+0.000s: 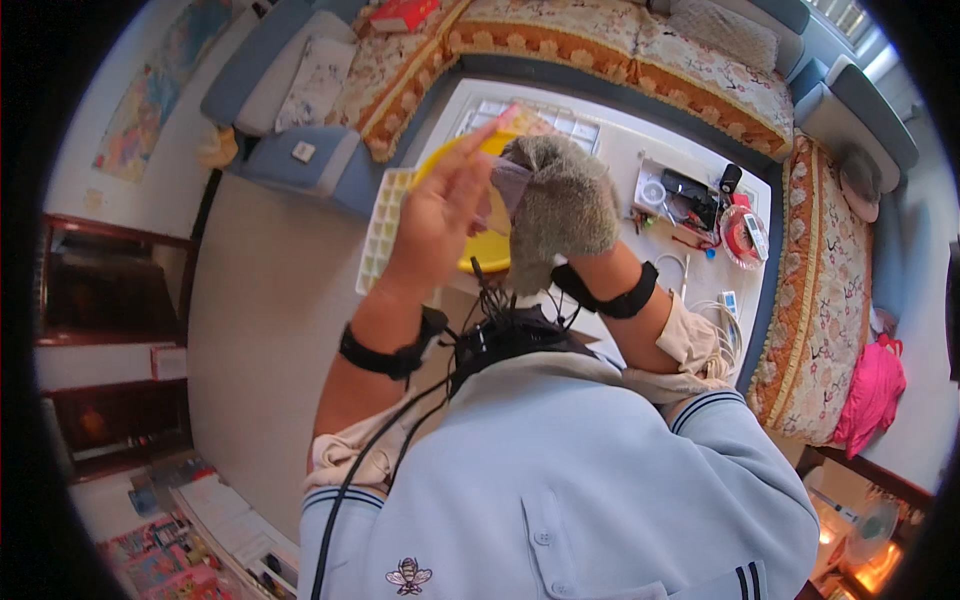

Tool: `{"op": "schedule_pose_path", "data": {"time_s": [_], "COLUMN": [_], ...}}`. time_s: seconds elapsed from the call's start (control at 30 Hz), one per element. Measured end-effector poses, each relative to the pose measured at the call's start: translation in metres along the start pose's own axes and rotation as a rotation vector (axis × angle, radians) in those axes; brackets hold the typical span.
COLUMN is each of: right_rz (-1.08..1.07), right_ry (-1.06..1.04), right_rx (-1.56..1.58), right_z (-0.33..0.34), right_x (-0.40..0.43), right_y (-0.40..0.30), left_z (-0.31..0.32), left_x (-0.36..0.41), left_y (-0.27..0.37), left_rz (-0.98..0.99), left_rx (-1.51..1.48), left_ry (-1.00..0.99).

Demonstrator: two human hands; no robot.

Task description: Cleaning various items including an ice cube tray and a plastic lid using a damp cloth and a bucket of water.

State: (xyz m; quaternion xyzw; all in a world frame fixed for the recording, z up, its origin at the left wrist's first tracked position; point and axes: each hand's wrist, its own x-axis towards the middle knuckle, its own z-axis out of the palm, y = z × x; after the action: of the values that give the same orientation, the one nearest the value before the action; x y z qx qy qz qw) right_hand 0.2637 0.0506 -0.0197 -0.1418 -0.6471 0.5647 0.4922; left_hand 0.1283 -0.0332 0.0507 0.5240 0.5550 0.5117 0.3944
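A grey-green terry cloth [562,199] covers most of my right hand [596,251], and only the wrist side of the hand shows below it. My left hand [446,199] is raised beside the cloth, with one finger pointing up and away. Between both hands is a small translucent purplish plastic piece [511,182], held by my left hand and touching the cloth. Its full shape is hidden. A yellow plastic basin [487,251] sits behind and below the hands, largely blocked by them.
On the white table [634,131] lie a white compartment tray [375,251], a divided grid tray [581,131], an open box of small items [679,195], a dish with a remote control [742,236] and a coiled white cable [724,330]. Floral-covered sofas [555,30] surround the table.
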Motion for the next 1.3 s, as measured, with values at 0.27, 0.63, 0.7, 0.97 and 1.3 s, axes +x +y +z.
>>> {"op": "schedule_pose_path", "data": {"time_s": [0.27,0.63,0.7,0.97,1.3], "right_rz": [0.007,0.235,0.265,0.450,0.620], "right_ry": [-0.123,0.303,0.276,0.300,0.437], "right_rx": [-0.508,0.411,0.414,0.322,0.335], "right_z": [-0.009,-0.078,-0.082,-0.092,-0.101], "right_x": [0.001,-0.032,-0.038,-0.082,-0.134], "right_y": [-0.019,0.023,0.028,0.040,0.065], "left_z": [-0.105,-0.189,-0.199,-0.180,-0.130], "left_x": [-0.021,-0.136,-0.150,-0.157,-0.147], "left_y": [-0.028,-0.228,-0.277,-0.411,-0.493], "left_rz": [-0.088,-0.447,-0.517,-0.519,-0.428], "left_rx": [-0.123,-0.343,-0.134,0.631,0.703], "left_ry": [0.264,0.629,0.616,0.526,0.443]}}
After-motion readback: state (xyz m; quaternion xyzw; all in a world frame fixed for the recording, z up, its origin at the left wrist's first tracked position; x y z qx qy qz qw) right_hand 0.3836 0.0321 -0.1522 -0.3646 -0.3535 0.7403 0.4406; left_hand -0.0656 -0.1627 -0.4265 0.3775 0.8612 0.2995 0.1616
